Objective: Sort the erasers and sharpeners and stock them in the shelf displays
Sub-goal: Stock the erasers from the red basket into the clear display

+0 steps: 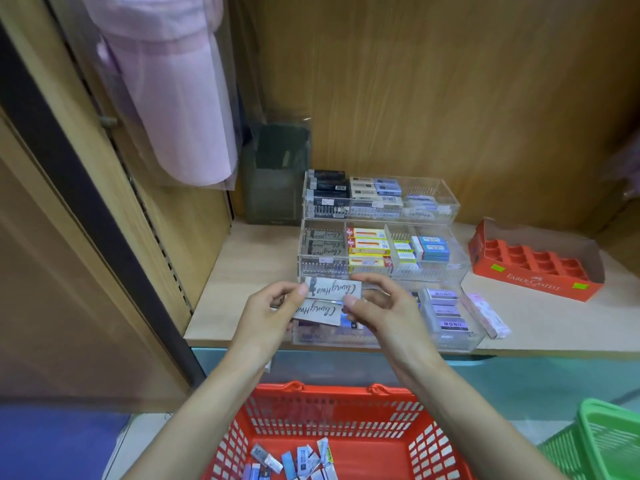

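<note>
Both my hands are raised in front of the clear acrylic display trays (460, 233) on the shelf. My left hand (268, 317) holds a white Chung Hwa eraser (317, 311) and pinches the left end of a second one (334, 288) above it. My right hand (377, 306) pinches the right end of that upper eraser. Matching Chung Hwa erasers (323, 245) fill the left compartment of the middle tray. A red basket (384, 431) below me holds several loose erasers (298, 462).
Yellow (369, 245) and blue (431, 249) erasers fill the middle tray. Black boxes (327, 187) lie in the rear tray, MONO erasers (446, 311) in the front one. A red Faber-Castell carton (535, 261) and a pink packet (488, 315) sit at the right. A green basket (602, 441) stands at lower right.
</note>
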`<state>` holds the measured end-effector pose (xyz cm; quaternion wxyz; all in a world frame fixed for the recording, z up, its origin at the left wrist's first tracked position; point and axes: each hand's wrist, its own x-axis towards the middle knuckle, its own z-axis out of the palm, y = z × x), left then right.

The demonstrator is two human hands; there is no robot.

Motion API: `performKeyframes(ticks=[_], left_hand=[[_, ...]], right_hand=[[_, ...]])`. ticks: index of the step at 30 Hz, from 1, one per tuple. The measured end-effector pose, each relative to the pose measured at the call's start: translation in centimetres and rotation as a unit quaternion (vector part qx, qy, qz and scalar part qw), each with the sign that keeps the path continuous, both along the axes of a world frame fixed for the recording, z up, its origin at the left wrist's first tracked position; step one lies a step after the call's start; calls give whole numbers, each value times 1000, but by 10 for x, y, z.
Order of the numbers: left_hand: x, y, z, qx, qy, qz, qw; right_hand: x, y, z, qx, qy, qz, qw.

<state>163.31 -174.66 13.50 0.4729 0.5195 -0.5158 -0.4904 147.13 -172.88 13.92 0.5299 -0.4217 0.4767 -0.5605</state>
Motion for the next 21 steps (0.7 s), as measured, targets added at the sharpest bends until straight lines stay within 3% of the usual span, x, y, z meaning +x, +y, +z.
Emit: performKeyframes(ticks=[4, 10, 19, 21], left_hand=[[9, -15, 1, -14, 3, 35, 999], [10, -35, -1, 0, 38, 79, 996], [23, -49, -2, 24, 52, 101, 993], [22, -49, -3, 34, 54, 96, 993]], right_hand=[[2, -27, 10, -28, 81, 31, 996], [-13, -104, 5, -46, 223, -47, 973], [-11, -157, -4, -9, 403, 5, 915], [-11, -161, -3, -3, 461, 16, 887]])
